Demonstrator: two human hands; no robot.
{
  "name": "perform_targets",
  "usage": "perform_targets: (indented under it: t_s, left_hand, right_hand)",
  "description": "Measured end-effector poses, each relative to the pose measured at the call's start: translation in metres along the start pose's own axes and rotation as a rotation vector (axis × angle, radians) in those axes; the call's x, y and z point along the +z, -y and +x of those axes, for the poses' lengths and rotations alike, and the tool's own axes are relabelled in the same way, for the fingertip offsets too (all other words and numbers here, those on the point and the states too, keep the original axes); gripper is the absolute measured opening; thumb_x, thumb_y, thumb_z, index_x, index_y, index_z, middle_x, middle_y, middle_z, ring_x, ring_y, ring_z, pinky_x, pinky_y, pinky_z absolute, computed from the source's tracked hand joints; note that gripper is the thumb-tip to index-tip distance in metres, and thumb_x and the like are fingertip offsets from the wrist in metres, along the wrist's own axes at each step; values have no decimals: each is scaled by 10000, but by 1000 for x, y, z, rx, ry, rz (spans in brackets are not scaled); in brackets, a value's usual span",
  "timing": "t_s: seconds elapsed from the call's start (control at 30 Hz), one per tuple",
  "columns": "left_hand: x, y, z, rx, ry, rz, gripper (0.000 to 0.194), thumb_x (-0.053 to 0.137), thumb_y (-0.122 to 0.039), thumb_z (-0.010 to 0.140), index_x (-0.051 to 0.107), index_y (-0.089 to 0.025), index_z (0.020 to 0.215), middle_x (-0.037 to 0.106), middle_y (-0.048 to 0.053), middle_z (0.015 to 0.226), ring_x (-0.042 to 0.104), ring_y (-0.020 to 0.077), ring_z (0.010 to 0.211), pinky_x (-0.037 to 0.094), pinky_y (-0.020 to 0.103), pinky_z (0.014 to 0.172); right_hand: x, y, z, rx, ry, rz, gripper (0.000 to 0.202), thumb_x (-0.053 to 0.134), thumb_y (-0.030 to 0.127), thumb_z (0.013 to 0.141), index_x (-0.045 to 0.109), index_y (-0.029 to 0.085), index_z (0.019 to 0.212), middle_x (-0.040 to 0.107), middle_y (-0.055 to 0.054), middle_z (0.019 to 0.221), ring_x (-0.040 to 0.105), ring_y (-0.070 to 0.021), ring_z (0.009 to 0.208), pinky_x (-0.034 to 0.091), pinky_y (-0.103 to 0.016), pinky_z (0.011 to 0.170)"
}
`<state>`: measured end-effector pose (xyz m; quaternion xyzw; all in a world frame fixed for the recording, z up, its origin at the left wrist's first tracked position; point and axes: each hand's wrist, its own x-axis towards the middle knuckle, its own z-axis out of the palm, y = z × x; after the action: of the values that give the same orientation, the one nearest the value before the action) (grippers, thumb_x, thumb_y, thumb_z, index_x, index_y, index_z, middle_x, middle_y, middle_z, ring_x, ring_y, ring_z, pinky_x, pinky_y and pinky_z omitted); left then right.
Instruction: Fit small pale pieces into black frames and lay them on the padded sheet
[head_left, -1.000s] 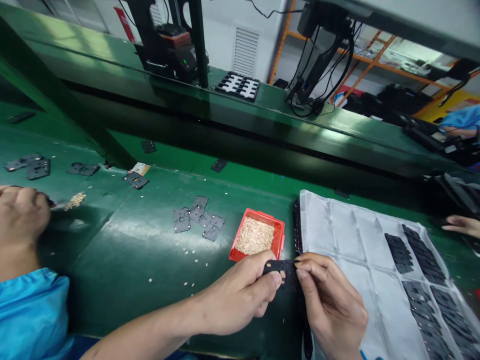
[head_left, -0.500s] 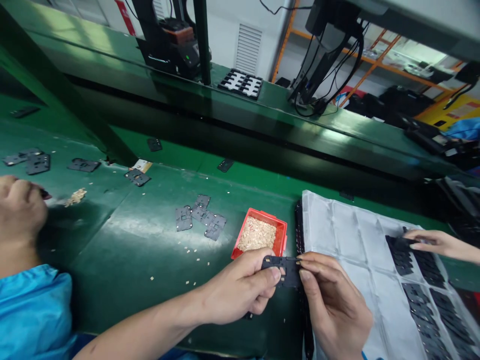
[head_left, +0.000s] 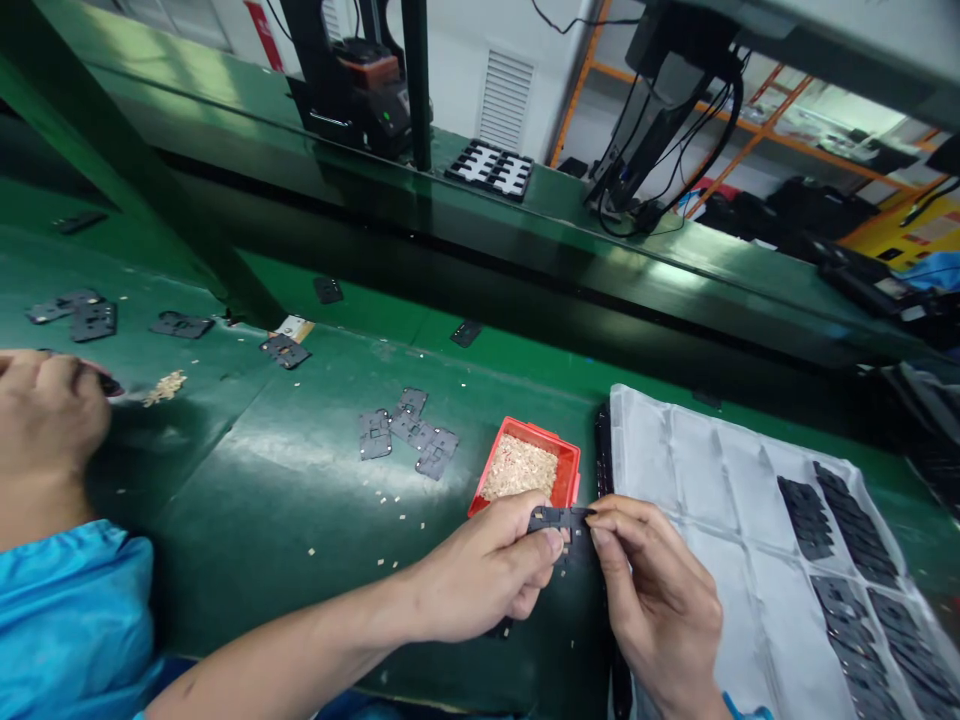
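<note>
A flat black plastic part (head_left: pixel 576 532) is held level between both hands, just in front of a red box (head_left: pixel 569 477) of small beige pieces. My left hand (head_left: pixel 499 560) grips its left end, thumb on top. At the part's right edge, the thumb and fingertips of my right hand (head_left: pixel 651 590) are pinched together; whether a small piece is between them is too small to tell. Several similar black parts (head_left: pixel 411 425) lie on the green table left of the box, with tiny beige pieces scattered below them.
A white divided tray (head_left: pixel 720 470) at the right holds rows of black parts. Another person's hand (head_left: pixel 52 410) is at the left, near a beige pile (head_left: pixel 164 388). A green post (head_left: pixel 142 170) slants down to the table.
The other person's hand over the tray at the right has left the view. My right hand has shifted slightly left, and the view has moved a little.
</note>
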<state>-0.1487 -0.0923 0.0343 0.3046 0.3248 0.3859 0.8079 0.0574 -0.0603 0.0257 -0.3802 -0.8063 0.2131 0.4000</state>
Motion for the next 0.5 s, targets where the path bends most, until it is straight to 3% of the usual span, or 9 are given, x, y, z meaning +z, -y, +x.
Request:
perform_targets:
  t_s: [0.23,0.37,0.43,0.5]
  left_hand:
    - [-10,0,7,22,-71,122,379,636,-496,980,405,-223,851,390,-107,629,314,48,483,258,209,477]
    - [-25,-6,11,159,-219,520,220,513,-365,1046,561,-179,937,533,-38,670,501,112,587,384,242,560]
    - [-34,-9,14,262,-352,734,191,479,-280,1055,629,-166,1026,645,12,802,590,141,723,430,264,662]
    - [-43,-8,17,309,-476,917,198,475,-224,1049,660,-163,1015,672,19,835,596,145,738,417,273,688]
  right_hand:
    - [8,-5,8,88,64,85,125,608,110,1022,682,193,965,667,-76,1028,704,-138,815,570,-223,662]
    - [10,-19,15,181,68,213,138,568,177,1061,674,194,974,657,-78,1074,714,-130,817,605,-233,694]
    - [11,-28,20,195,28,195,82,604,198,1047,674,198,1004,669,-80,1099,731,-145,871,624,-259,757]
    - [13,-35,25,181,-10,113,20,685,220,1002,671,206,1000,696,-60,1047,731,-153,854,616,-268,761]
